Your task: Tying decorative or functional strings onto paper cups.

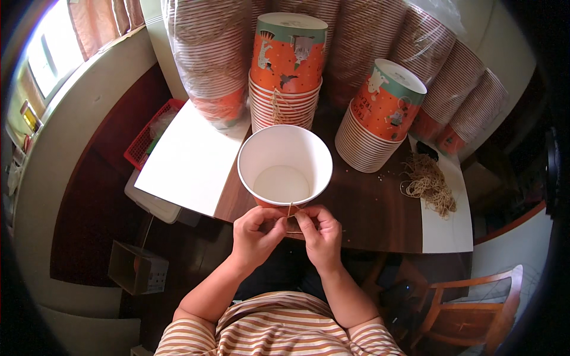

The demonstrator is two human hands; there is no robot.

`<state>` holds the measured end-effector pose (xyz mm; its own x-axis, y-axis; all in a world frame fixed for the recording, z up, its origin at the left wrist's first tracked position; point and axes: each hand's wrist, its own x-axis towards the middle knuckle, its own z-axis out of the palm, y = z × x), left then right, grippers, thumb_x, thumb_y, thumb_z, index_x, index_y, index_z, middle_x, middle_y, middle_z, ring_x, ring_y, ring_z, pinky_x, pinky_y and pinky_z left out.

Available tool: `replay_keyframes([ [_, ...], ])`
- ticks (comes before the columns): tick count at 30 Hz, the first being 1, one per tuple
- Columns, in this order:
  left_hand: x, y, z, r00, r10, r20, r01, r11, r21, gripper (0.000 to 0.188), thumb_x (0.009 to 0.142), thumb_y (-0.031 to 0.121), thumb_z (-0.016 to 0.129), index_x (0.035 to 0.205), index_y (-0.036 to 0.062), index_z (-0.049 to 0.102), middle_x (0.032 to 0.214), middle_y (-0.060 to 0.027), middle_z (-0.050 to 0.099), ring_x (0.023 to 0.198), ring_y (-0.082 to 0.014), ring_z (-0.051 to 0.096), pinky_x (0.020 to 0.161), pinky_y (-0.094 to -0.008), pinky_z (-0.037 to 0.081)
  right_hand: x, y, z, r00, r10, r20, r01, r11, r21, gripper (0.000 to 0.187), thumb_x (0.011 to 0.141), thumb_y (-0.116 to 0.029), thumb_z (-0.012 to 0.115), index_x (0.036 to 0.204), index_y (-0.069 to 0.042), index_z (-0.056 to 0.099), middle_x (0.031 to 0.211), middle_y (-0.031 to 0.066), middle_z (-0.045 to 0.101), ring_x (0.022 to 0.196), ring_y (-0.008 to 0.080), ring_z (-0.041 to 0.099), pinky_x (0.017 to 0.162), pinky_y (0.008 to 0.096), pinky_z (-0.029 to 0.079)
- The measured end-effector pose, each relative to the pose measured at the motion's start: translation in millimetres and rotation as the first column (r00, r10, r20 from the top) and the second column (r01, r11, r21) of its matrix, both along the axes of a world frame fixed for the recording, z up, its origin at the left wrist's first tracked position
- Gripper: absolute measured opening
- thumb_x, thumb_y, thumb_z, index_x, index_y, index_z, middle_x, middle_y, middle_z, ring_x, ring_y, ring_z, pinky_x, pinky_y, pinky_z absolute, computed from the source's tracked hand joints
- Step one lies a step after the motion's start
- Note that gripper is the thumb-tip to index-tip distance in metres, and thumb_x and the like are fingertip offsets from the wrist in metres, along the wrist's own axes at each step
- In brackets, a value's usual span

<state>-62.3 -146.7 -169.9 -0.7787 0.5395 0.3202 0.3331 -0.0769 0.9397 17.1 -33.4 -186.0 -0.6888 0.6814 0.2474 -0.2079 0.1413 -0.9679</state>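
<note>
- Striped shirt (279, 320) lies nearest my camera, filling the bottom of the view.
- Worktop (380, 207) beyond it, dark brown with white at either end, carries the work.
- Wrapped stacks (208, 59) of nested paper buckets stand along its back, sheathed in clear plastic.
- Two bare stacks (288, 65), upside down, show orange and green prints.
- Red basket (141, 135) on the left holds clear plastic and something green.
- Open paper bucket (285, 157) stands mouth up on the worktop before me; I see nothing inside its white interior.
- Left hand (261, 231) and right hand (320, 234) are pinched closed, thumbs to forefingers, at its near rim.
- Twine tangle (433, 184) lies to the right.
- Twine strand (290, 210) sits between those fingertips; I judge it's being knotted or threaded there, though fingers hide which. Next calls for steady tension without tipping the bucket.
</note>
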Motion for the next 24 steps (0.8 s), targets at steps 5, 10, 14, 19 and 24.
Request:
replay_keyframes([
  [5, -2.3, -1.7, -2.9, 0.992, -0.045, 0.121, 0.034, 0.995, 0.090, 0.003, 0.083, -0.002, 0.061, 0.085, -0.0039, 0.063, 0.077, -0.0004, 0.062, 0.069, -0.0032, 0.054, 0.061, -0.0169, 0.045, 0.2, 1.1, 6.6, 1.000, 0.007, 0.018, -0.007, 1.000, 0.006, 0.011, 0.086, -0.013, 0.063, 0.085, -0.001, 0.062, 0.073, 0.0014, 0.063, 0.063, 0.0050, 0.054, 0.057, 0.0216, 0.045],
  [10, -1.9, -1.6, -7.4, 0.953, -0.133, 0.273, 0.086, 0.980, 0.178, 0.009, 0.086, 0.002, 0.059, 0.090, -0.0051, 0.063, 0.077, -0.0014, 0.064, 0.069, -0.0048, 0.057, 0.062, -0.0185, 0.047, -0.2, 1.1, 4.5, 1.000, 0.017, 0.016, -0.016, 0.999, -0.028, 0.012, 0.086, -0.013, 0.063, 0.084, -0.001, 0.062, 0.073, 0.0012, 0.063, 0.063, 0.0049, 0.054, 0.057, 0.0214, 0.045],
  [14, -3.7, -5.4, -7.4, 0.969, -0.125, 0.216, 0.100, 0.988, 0.120, 0.009, 0.086, 0.003, 0.059, 0.089, -0.0045, 0.063, 0.075, -0.0006, 0.063, 0.067, -0.0040, 0.055, 0.060, -0.0181, 0.045, -1.4, -2.3, 4.0, 1.000, 0.020, 0.018, -0.020, 0.999, -0.032, 0.012, 0.086, -0.013, 0.063, 0.084, -0.001, 0.062, 0.071, 0.0008, 0.062, 0.062, 0.0048, 0.053, 0.056, 0.0216, 0.044],
  [19, -2.3, -4.2, -6.6, 0.976, -0.093, 0.195, 0.084, 0.995, 0.052, 0.004, 0.083, 0.001, 0.060, 0.083, -0.0025, 0.061, 0.069, 0.0004, 0.060, 0.063, -0.0032, 0.054, 0.057, -0.0185, 0.044, -1.5, -3.2, 4.6, 0.998, -0.052, 0.023, 0.051, 0.997, 0.057, 0.009, 0.084, -0.011, 0.064, 0.082, -0.002, 0.062, 0.072, 0.0033, 0.060, 0.060, 0.0086, 0.053, 0.056, 0.0241, 0.044],
  [24, 2.4, -4.3, -8.5, 0.977, -0.103, 0.186, 0.097, 0.994, 0.042, 0.003, 0.083, 0.001, 0.059, 0.083, -0.0022, 0.061, 0.069, 0.0002, 0.060, 0.064, -0.0037, 0.054, 0.058, -0.0190, 0.044, -5.7, -7.1, 4.6, 0.952, -0.307, 0.000, 0.262, 0.811, 0.523, 0.009, 0.082, -0.009, 0.065, 0.083, -0.001, 0.060, 0.077, 0.0070, 0.058, 0.068, 0.0154, 0.057, 0.062, 0.0271, 0.046],
])
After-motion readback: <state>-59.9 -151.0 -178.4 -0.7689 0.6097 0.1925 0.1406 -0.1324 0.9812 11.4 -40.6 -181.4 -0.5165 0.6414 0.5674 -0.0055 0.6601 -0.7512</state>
